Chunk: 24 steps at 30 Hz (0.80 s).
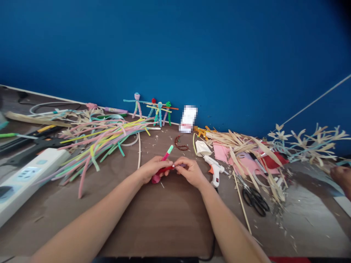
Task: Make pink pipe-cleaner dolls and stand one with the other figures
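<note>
My left hand [155,168] is closed round a red and magenta pipe-cleaner piece [166,156] whose upper end is light green. A rounded magenta part of it shows below the fingers. At its red end, by a small white tip, the fingertips of my right hand [190,173] are pinched together. Both hands meet low over the table, and the fingers hide much of the piece. Just right of my right hand lies a white glue gun [214,168] with an orange trigger. Beyond the hands is a brown bead bracelet [181,146].
Several pipe-cleaner dolls [137,104] lean on the blue wall. Left are a pile of coloured pipe cleaners [109,140] and a white power strip [35,171]. To the right lie black-handled scissors [255,199] and dried husk strips [223,140]. Another person's hand [341,179] is at far right.
</note>
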Tool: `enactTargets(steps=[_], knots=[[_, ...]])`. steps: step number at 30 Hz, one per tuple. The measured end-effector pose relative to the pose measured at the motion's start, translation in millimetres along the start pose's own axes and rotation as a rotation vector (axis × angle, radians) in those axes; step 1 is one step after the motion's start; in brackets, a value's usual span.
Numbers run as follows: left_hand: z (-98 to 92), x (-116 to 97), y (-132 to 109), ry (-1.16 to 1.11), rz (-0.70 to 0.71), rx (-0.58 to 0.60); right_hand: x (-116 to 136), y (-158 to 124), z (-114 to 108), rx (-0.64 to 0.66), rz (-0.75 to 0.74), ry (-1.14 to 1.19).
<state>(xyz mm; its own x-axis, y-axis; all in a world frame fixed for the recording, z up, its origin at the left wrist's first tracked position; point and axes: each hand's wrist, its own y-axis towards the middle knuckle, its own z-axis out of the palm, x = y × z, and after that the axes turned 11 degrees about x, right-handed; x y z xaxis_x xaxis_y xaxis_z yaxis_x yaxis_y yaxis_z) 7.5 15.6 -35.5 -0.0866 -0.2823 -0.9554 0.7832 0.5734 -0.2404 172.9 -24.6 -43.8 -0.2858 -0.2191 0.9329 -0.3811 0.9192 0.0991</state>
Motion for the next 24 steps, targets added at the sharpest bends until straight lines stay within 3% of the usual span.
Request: enactTargets(steps=[6, 12, 18, 20, 23, 24], knots=[[-2.9, 4, 1, 0.039, 0.026, 0.016, 1, 0, -1, 0.020, 0.026, 0.023], [-7.9, 7, 4, -0.079, 0.093, -0.023, -4, 1, -3, -0.125, 0.098, 0.282], [-8.0, 8, 5, -0.174, 0.134, -0.080, 2, 5, -6, -0.206, 0.186, 0.255], [-8.3, 7, 5, -0.211, 0.152, -0.094, 14, 2, -7, -0.094, 0.219, 0.137], [-9.0, 6, 5, -0.269, 0.171, -0.088, 37, -9, 1, 0.424, 0.149, -0.241], [-9.1, 6, 4, -0.283, 0.173, -0.082, 45, -15, 8, 0.531, 0.084, -0.413]])
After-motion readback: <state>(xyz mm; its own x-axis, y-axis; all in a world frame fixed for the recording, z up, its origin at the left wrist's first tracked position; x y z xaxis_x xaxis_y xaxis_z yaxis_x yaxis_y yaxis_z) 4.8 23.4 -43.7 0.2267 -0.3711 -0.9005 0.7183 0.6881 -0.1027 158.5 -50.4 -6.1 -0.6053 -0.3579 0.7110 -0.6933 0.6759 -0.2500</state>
